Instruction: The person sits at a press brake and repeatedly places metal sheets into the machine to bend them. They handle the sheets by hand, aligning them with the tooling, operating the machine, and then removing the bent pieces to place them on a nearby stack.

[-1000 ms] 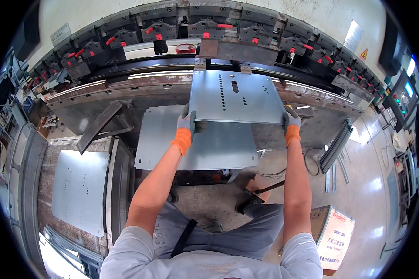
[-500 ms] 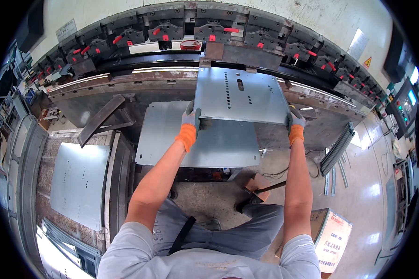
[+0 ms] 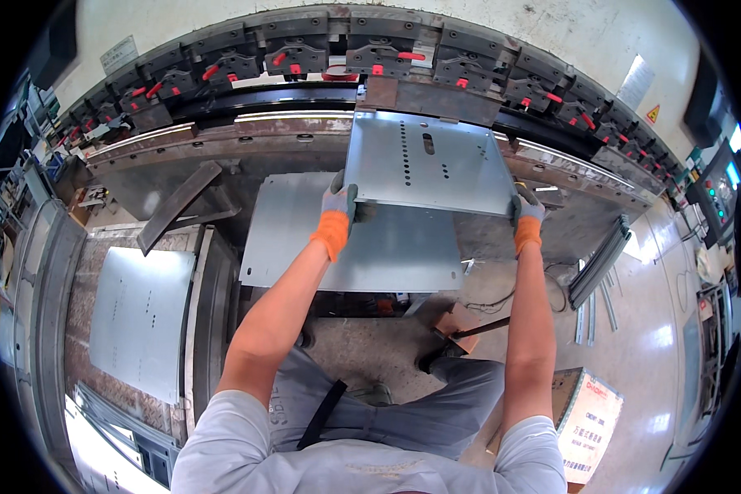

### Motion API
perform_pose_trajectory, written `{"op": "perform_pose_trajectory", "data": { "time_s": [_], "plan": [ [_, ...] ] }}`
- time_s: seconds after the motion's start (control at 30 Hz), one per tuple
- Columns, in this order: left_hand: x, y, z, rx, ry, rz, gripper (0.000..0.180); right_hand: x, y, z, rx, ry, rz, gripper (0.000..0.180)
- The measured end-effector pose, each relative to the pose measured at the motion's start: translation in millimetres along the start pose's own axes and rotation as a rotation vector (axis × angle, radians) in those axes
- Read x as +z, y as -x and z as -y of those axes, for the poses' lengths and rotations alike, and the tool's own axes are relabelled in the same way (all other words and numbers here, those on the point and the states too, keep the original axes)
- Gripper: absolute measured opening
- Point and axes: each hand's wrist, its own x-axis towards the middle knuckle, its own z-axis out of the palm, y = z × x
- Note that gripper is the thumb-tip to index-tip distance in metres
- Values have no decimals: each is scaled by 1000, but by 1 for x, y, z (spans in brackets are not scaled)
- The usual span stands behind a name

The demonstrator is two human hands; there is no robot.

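Note:
A perforated sheet-metal panel is held out in front of me, its far edge at the tooling of a press brake. My left hand, in a grey glove with an orange cuff, grips its near left corner. At the near right corner my right hand, gloved alike, is closed on the edge. The fingers beneath the panel are partly hidden. Lower down, under the held panel, lies a larger plain metal sheet, partly covered by it and by my left hand.
Another perforated panel rests on a worn stand at the left. A dark metal bracket juts out near it. Long metal strips lean at the right, a carton stands near my right side, and a foot pedal is on the floor.
The held panel has moved slightly away from me, and its far edge sits closer to the upper tooling. Both hands stay on its near corners.

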Motion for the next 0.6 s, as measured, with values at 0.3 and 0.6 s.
{"op": "perform_pose_trajectory", "data": {
  "time_s": [0.3,0.6],
  "plan": [
    [1,4,-19,3,49,-78,38,17,5,37,0,1,76,21],
    [40,1,-67,180,116,110,77,-43,53,101,280,-299,188,57]
  ]
}}
